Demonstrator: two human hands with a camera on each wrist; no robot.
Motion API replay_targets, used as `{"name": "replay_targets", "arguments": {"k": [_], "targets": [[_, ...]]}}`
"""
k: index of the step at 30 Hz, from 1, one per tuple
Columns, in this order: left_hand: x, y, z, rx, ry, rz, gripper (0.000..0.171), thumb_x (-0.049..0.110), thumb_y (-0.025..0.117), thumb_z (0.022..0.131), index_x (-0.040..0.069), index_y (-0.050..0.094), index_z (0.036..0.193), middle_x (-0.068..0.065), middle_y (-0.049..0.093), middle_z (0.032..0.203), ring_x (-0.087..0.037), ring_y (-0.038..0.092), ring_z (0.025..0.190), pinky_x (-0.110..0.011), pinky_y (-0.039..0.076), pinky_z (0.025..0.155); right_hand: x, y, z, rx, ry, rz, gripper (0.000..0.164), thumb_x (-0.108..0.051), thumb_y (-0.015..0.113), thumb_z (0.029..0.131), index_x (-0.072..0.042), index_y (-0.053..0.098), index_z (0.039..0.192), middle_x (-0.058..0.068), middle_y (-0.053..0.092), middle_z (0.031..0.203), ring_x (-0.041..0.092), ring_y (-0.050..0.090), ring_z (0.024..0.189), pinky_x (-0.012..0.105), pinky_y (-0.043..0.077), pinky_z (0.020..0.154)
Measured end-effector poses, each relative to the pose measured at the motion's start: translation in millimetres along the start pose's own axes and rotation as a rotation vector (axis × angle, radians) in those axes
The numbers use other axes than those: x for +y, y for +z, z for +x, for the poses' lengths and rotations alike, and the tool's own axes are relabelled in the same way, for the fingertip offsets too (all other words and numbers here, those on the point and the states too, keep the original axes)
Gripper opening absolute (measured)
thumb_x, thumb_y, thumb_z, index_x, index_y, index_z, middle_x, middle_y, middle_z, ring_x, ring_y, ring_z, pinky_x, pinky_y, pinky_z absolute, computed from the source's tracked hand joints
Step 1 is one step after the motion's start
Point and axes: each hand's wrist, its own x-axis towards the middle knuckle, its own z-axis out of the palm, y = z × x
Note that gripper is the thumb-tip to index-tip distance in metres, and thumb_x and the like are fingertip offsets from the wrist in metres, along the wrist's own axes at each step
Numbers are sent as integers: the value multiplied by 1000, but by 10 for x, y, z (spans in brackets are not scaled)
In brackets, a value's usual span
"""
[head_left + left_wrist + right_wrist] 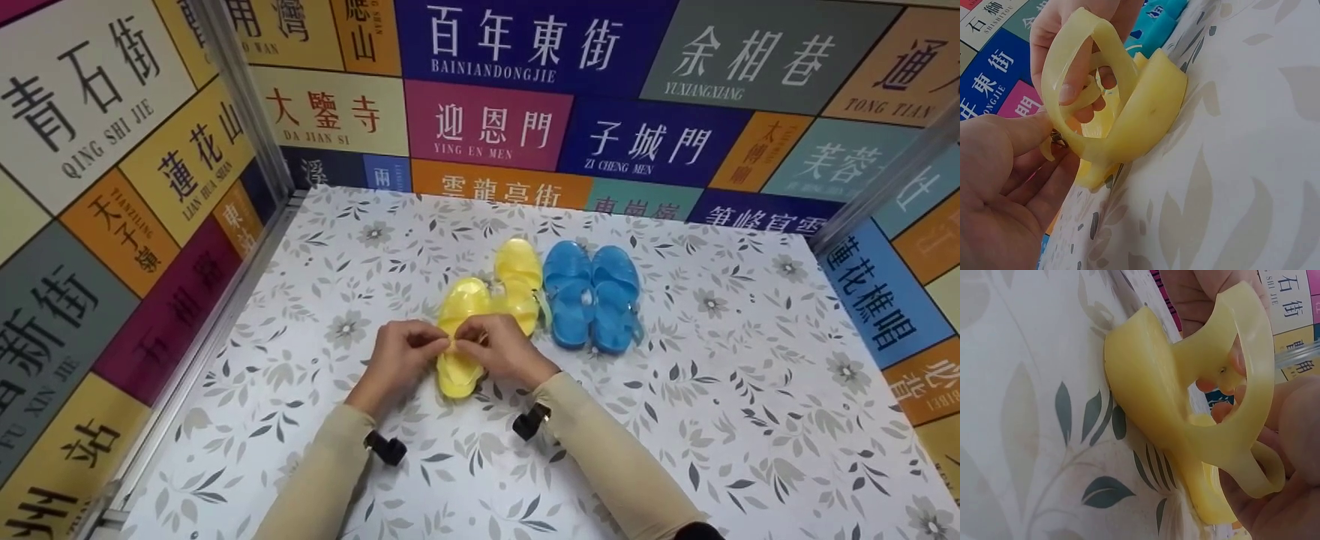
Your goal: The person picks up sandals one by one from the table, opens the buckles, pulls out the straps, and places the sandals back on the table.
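A yellow jelly sandal (459, 381) lies on the patterned surface, its heel toward me. Both hands meet over its ankle strap. My left hand (394, 360) pinches the strap at a small metal buckle (1059, 138), thumb and fingertips right at it. From the other side, my right hand (504, 351) pinches the strap's loose end (1085, 95) between thumb and fingers. The heel strap (1261, 365) stands up as a loop in the right wrist view. Just beyond lies the other yellow sandal (519, 259), its near part overlapped by my right hand in the head view.
To the right of the yellow pair, two blue sandals (568, 262) lie side by side, toes away from me. Printed panels with street names (491, 124) wall the table (712, 420) at the back and sides. A metal post (251, 97) stands at the back left corner.
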Motion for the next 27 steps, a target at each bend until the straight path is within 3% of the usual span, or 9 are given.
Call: {"name": "replay_targets", "arguments": {"k": [7,13,27], "targets": [[1,-2,-6,8,33,0,6,11,81,92,13,83,97,1,79,92,-17,72,87,-29,59,79,8,-10,0,7,15,27,8,-16,74,98,-11,77,102,-2,76,93,13,69,85,31,59,76],[-11,14,-10,-1,67,-15,6,9,82,91,13,84,96,0,79,92,-17,72,86,-26,58,79,17,39,27,-16,11,23,17,-26,74,100,-14,76,112,-4,77,103,10,69,93,29,59,83],[-17,18,-18,-8,11,-24,11,11,81,92,21,83,97,3,79,95,-18,73,91,-31,60,84,-15,41,26,7,9,40,11,-20,76,98,-14,79,107,-5,78,98,9,70,88,29,59,79]]}}
